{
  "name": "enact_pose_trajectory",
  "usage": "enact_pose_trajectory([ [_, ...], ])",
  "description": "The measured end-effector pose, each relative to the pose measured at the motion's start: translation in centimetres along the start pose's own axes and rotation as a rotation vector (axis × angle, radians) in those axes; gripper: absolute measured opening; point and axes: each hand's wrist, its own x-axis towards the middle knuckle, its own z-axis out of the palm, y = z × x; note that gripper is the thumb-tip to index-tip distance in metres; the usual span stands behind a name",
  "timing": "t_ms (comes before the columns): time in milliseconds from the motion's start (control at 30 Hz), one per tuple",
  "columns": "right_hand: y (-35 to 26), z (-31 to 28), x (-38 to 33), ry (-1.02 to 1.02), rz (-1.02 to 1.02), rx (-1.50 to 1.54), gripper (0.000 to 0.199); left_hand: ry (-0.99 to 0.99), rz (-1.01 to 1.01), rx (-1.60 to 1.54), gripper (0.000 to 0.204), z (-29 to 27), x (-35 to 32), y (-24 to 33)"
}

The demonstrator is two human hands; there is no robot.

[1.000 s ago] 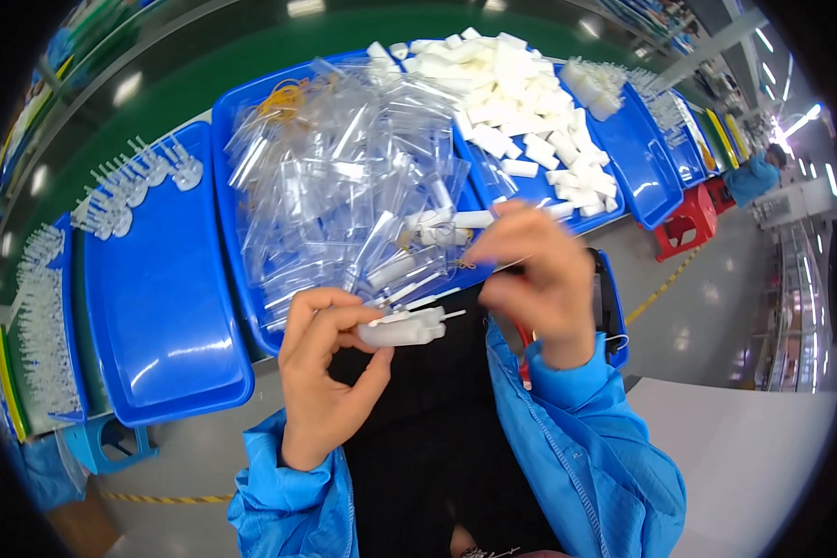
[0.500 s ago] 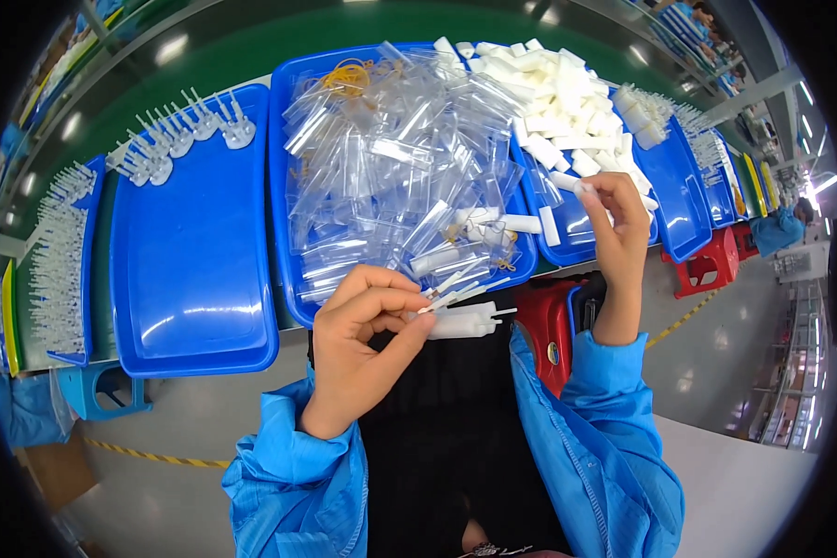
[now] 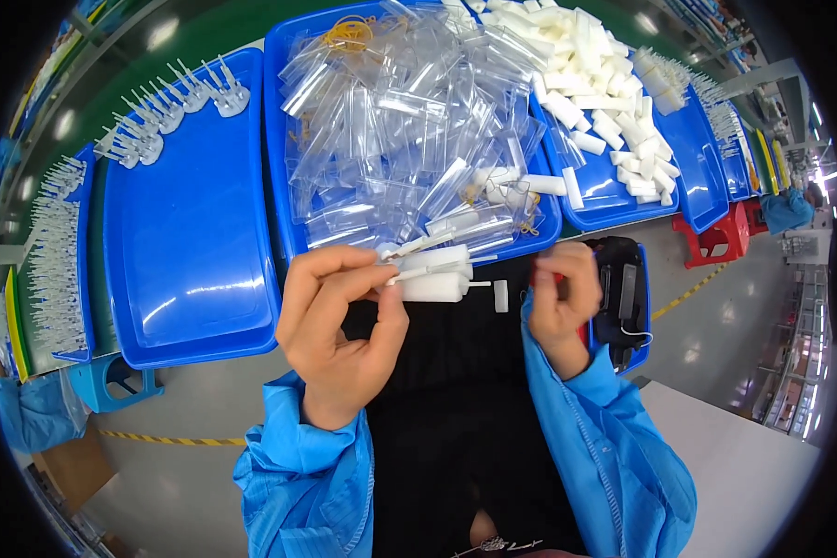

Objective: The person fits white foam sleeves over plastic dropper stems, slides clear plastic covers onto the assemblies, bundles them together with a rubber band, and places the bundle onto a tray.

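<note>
My left hand pinches several thin white sticks with white foam cylinders on them, held over the near edge of the big blue tray. At the tip of one stick, a small white foam piece stands crosswise; whether they touch I cannot tell. To its right, my right hand is curled closed and somewhat blurred, apart from that piece; what its fingers hold, if anything, does not show. Clear plastic sleeves fill the big tray, with a few foam cylinders at its right corner.
Loose white foam pieces heap in a blue tray to the right. A blue tray on the left bears upright sticks on round bases at its far end. Yellow rubber bands lie on the sleeves. A red stool stands at right.
My right hand has come down from the foam heap toward the sticks, and the foam piece it held now appears at a stick's tip. My left hand has shifted slightly left and up.
</note>
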Motion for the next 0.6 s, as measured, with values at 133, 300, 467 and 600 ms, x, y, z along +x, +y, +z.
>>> enact_pose_trajectory([
  [133,2.6,-0.2,-6.0,-0.489,0.232,-0.029,0.027,-0.008,-0.007,-0.005,0.017,0.2,-0.4,-0.2],
  [300,0.9,-1.1,-5.8,-0.551,0.268,-0.303,0.036,-0.04,-0.013,-0.018,0.016,0.2,-0.7,0.0],
  [467,4.0,-2.3,-7.6,-0.61,0.524,-0.195,0.034,-0.042,0.005,0.007,0.016,0.3,-0.9,0.0],
  [600,3.7,-3.1,-6.4,-0.748,0.598,-0.001,0.028,-0.039,-0.004,0.014,0.016,0.5,-0.9,0.0],
])
